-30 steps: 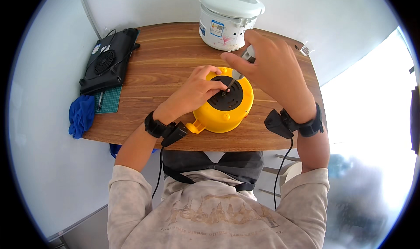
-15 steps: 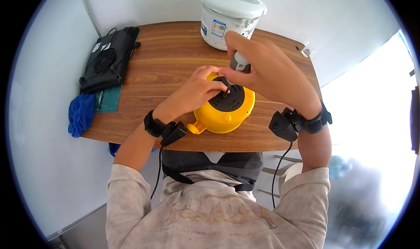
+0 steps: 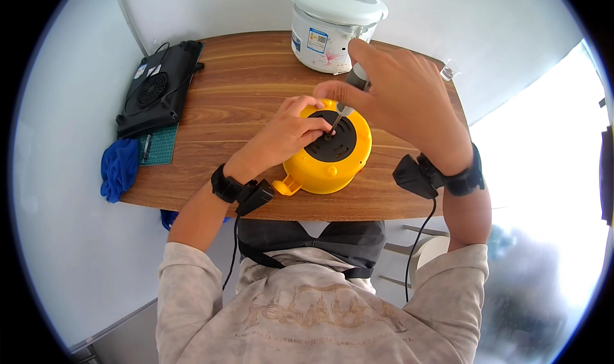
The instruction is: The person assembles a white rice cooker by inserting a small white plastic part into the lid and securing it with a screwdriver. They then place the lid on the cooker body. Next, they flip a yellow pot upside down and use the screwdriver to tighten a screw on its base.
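Note:
A round yellow appliance body [image 3: 321, 180] lies with its black slotted base plate [image 3: 339, 148] facing up, and a stubby yellow handle juts toward me. From the upper right, my right hand [image 3: 400, 99] grips the grey handle of a screwdriver [image 3: 358, 76], its fingers slightly blurred. The tool leans, its thin shaft running down to a hole near the plate's middle. Over the left side of the body lies my left hand [image 3: 288, 131]. One of its fingertips rests on the yellow rim; others close in around the shaft's lower end. Whether a screw sits there is hidden.
Behind the work stands a white rice cooker [image 3: 332, 25] with its lid down. A black appliance with a fan grille [image 3: 153, 89] lies at the left on a green cutting mat [image 3: 166, 145], beside a pen and a blue cloth [image 3: 119, 170]. A small clear object [image 3: 448, 73] lies far right.
My right hand has moved slightly right and turned, and the screwdriver's handle now leans farther right. The tip stays at the base plate; my left hand and the yellow body hardly move.

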Motion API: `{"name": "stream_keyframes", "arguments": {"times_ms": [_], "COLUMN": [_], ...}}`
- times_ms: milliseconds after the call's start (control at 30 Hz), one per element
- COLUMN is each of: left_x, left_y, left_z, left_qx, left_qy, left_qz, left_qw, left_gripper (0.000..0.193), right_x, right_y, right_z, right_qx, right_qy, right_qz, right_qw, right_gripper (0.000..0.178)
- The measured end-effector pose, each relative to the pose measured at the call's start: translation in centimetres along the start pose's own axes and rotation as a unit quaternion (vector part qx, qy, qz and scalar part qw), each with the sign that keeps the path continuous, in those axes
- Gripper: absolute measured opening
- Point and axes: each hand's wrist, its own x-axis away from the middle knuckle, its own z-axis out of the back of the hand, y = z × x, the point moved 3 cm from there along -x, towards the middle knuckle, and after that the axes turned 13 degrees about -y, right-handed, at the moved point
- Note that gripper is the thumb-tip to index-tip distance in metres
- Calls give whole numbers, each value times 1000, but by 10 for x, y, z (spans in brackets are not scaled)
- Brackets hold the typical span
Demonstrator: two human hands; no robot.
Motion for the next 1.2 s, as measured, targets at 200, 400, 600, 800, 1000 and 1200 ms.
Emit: {"name": "stream_keyframes", "arguments": {"times_ms": [200, 400, 600, 800, 1000, 1200], "left_x": [0, 0, 0, 0, 1, 1], "left_y": [3, 0, -2, 1, 1, 3], "left_z": [1, -1, -4, -2, -3, 0], "left_qx": [-19, -12, -5, 1, -27, -11], "left_qy": [-2, -2, 13, -14, 8, -28], "left_qz": [-5, -10, -8, 16, -6, 57], "left_qw": [1000, 1000, 1000, 1000, 1000, 998], "left_gripper": [16, 15, 15, 16, 16, 15], "right_x": [1, 3, 5, 0, 3, 3], "right_y": [8, 13, 2, 3, 8, -5], "right_z": [-8, -1, 1, -6, -7, -1], "right_qx": [-113, -169, -24, -110, -197, -53], "right_qy": [54, -31, 2, 28, -18, -44], "right_qz": [127, 149, 42, 74, 105, -20], "right_qw": [984, 974, 999, 991, 975, 997], "right_gripper": [33, 30, 30, 32, 34, 36]}}
